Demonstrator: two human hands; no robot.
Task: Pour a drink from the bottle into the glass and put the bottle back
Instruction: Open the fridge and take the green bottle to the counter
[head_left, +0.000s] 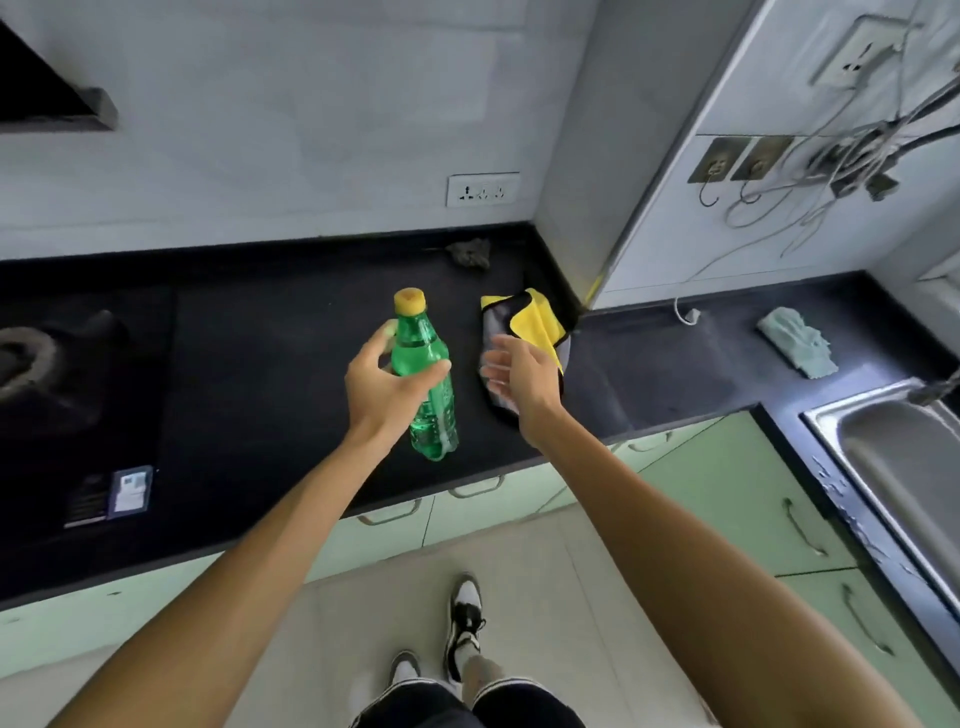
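Nearest to you, by the front edge of the dark counter (260, 364), your left hand (384, 384) is wrapping round the green bottle (434, 426), with the thumb crossing its front and the fingers curling behind its shoulder. The bottle is standing upright on the counter with its yellow cap (409, 300) on. Just to its right, your right hand (519, 374) is hovering with fingers spread, holding nothing, above a yellow-and-grey cloth (535, 317).

The bottle is thin plastic and looks fairly full, so it is probably going to feel weighty and give under a squeeze. You are better off holding it at the narrower middle, firmly but without crushing, particularly once it is uncapped.

Farther back, a grey rag (470, 253) is lying near the wall. No glass is showing.
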